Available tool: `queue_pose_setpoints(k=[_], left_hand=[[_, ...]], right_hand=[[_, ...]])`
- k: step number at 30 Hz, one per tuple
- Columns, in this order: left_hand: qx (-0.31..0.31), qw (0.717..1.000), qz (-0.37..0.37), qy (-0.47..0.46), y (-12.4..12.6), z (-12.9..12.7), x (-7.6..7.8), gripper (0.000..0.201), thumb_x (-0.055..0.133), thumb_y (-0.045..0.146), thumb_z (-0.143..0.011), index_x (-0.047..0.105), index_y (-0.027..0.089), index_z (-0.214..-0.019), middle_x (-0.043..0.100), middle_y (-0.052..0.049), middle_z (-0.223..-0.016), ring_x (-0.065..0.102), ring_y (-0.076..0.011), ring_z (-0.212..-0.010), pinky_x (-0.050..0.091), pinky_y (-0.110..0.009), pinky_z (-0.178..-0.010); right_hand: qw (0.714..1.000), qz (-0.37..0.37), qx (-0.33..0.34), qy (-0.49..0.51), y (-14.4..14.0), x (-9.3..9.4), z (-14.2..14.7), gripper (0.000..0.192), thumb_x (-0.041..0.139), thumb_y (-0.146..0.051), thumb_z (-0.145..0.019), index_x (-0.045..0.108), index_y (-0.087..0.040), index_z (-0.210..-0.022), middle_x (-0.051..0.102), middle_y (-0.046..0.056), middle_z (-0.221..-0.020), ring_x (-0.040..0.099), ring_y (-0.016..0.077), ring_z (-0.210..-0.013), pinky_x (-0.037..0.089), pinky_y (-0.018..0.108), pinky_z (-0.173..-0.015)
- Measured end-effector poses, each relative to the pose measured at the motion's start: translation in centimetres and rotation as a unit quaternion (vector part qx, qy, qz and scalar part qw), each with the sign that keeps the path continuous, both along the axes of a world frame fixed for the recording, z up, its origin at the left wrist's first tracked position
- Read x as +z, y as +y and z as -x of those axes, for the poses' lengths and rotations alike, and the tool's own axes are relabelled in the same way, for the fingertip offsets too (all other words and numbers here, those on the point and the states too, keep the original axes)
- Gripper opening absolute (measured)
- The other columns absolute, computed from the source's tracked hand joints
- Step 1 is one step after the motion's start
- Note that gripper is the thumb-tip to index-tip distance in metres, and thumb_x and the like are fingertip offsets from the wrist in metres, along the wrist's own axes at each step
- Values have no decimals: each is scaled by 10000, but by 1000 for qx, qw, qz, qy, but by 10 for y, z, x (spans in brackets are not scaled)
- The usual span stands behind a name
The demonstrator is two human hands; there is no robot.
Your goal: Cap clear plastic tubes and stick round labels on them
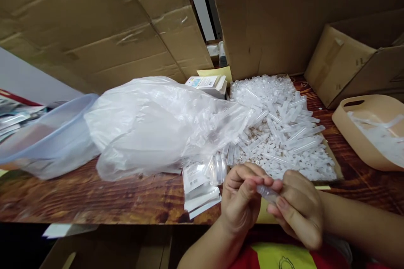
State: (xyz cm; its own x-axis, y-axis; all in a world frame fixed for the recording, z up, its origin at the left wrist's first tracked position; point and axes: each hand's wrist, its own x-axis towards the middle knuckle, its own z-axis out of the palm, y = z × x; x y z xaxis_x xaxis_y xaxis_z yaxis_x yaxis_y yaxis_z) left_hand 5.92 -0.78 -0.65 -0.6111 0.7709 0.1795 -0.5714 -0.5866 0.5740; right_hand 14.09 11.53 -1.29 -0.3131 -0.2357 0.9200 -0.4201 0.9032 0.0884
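Between my two hands is a small clear plastic tube (267,193), held just over the front edge of the table. My left hand (241,197) pinches its left end with thumb and fingertips. The other end is gripped by my right hand (298,208), whose fingers cover part of it. Right behind my hands spreads a heap of clear plastic tubes (299,130) and small white caps (261,162) on a flat cardboard piece. Some filled-looking clear tubes (221,168) lie beside my left hand, near white printed packets (202,195).
A large translucent plastic bag (151,122) covers the table's middle. At the left stands a blue basin (63,130). On the right are a beige bin (353,134) with white pieces and an open cardboard box (341,63). Small printed boxes (206,82) sit behind the bag.
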Motion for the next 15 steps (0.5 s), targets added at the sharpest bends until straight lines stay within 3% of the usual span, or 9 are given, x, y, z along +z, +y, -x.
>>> queue_pose_setpoints(k=[2,5,7,9,11,13,15], left_hand=[[8,1000,1,8,-1,2,-1,84,749,279,-938,796,213,-916,757,-5,-917,767,-84,-842,621,-155,-803],[33,999,19,10,3,6,-4,106,763,286,-925,794,200,-871,761,2,-876,765,-80,-819,624,-155,-812],[64,998,29,1,8,6,-7,120,788,317,-902,794,206,-855,770,12,-847,767,-83,-798,631,-167,-821],[91,995,42,-15,15,4,-9,172,799,390,-886,801,217,-877,782,9,-819,781,-108,-820,636,-182,-837],[103,992,67,-28,20,0,-10,259,787,468,-880,804,211,-913,798,-18,-845,793,-153,-903,636,-213,-882],[111,988,98,-34,23,1,-10,294,781,488,-876,784,194,-883,803,-43,-903,780,-192,-1018,626,-255,-946],[134,982,125,-40,20,8,-9,292,808,475,-852,747,189,-850,797,-46,-946,771,-200,-1031,634,-277,-931]], right_hand=[[998,51,2,-19,-7,-5,-2,115,535,-64,-915,537,-138,-1002,550,9,-713,498,156,-558,354,300,-456],[982,178,24,-61,-16,-10,-1,279,500,-81,-928,509,-113,-1205,614,61,-816,618,210,-706,534,355,-589],[973,219,42,-68,-16,-11,5,298,497,-108,-954,483,-118,-1251,616,62,-846,622,198,-730,550,333,-634],[983,176,22,-47,-12,-13,15,254,500,-152,-991,473,-124,-1243,605,50,-832,583,182,-689,508,318,-605],[996,80,-38,-24,-5,-14,24,190,527,-193,-997,505,-145,-1180,595,37,-804,552,185,-672,442,330,-587],[996,-22,-63,-63,4,-11,29,111,552,-229,-978,569,-172,-1071,579,25,-779,545,195,-701,407,351,-618],[985,-90,-32,-144,19,0,30,143,553,-286,-983,628,-174,-1029,604,42,-835,555,203,-776,408,361,-666]])
